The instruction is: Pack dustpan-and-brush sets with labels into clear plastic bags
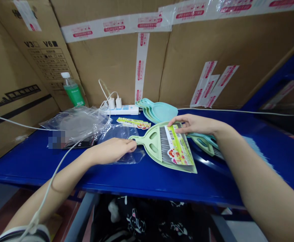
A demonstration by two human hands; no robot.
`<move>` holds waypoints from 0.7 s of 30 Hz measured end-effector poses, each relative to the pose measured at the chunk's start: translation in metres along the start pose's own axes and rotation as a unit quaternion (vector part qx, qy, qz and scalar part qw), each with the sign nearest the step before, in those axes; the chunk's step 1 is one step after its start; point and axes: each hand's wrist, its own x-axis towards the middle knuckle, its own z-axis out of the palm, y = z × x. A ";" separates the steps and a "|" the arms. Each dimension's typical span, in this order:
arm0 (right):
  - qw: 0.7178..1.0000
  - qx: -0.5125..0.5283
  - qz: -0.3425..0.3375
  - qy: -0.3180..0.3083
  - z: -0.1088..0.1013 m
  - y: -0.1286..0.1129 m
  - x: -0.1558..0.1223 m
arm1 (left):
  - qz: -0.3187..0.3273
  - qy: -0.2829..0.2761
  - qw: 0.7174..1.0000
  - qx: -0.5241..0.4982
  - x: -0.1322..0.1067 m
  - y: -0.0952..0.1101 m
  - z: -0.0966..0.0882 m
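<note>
A light green dustpan [154, 156] with a grey-bristled brush [164, 144] nested in it lies in front of me, handle to the left. My left hand [120, 148] is closed around the handle end. Across the bristles lies a printed label card [178, 149], yellow-green and white. My right hand [191, 124] pinches the card's top edge between thumb and fingers at the pan's far rim. Below my left hand a clear plastic bag [134, 156] spreads over the blue table. More green and blue brushes [203, 143] lie partly hidden under my right wrist.
Stacked dustpans [164, 111] lie at the back, beside loose label cards [134, 122]. A power strip [126, 109] with plugged chargers, a green-labelled bottle [73, 92] and a pile of clear bags [78, 122] are to the left. Cardboard boxes [111, 60] wall the back; a white cable crosses my left arm.
</note>
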 end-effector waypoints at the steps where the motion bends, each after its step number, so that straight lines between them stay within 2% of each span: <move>1: 1.000 0.003 -0.001 0.000 0.000 0.000 0.000 | 0.007 0.004 1.000 -0.009 0.000 0.000 0.000; 6: 0.999 0.028 -0.020 0.001 0.003 0.000 0.002 | 0.054 0.022 0.998 -0.018 0.002 0.002 0.003; 14: 0.994 0.102 -0.020 0.021 0.003 0.006 0.004 | 0.027 0.043 0.999 0.017 0.002 -0.001 0.003; 21: 0.994 0.106 -0.036 -0.007 0.015 0.001 0.011 | 0.058 0.074 0.996 -0.002 0.003 0.002 0.005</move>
